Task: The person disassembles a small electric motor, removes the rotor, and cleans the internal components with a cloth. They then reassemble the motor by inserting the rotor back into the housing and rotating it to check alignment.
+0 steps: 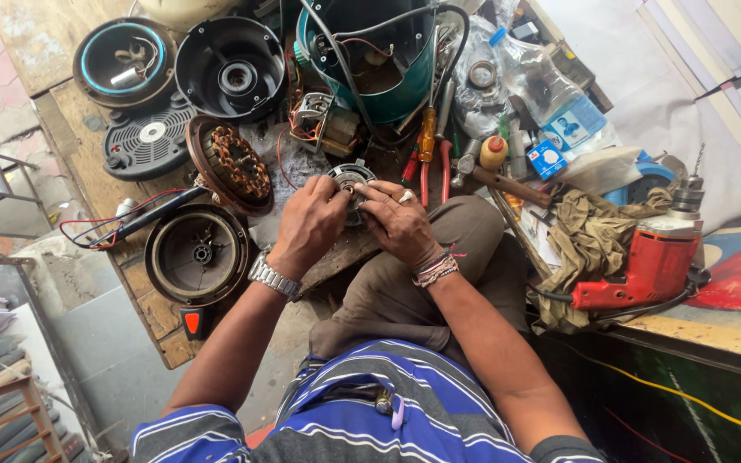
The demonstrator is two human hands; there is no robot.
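While both forearms reach forward from the striped shirt and converge over the raised knee, the left hand (309, 225) and right hand (399, 225) meet around a small round metal motor part (350, 177) held at the near edge of the wooden workbench (70, 111). The left hand, wrist bent down with a metal watch (274, 277) on it, curls its fingers closed on the part's left side; the right hand, with thread bands at the wrist and a ring on one finger, pinches the part's right side, fingers pressed together on it. Just left of the hands lies a copper-wound stator (231, 165), and below it a round black housing (198, 254). Screwdrivers and red-handled pliers (430, 159) lie just beyond the right hand, and a red electric drill (655, 261) rests well apart to the right.
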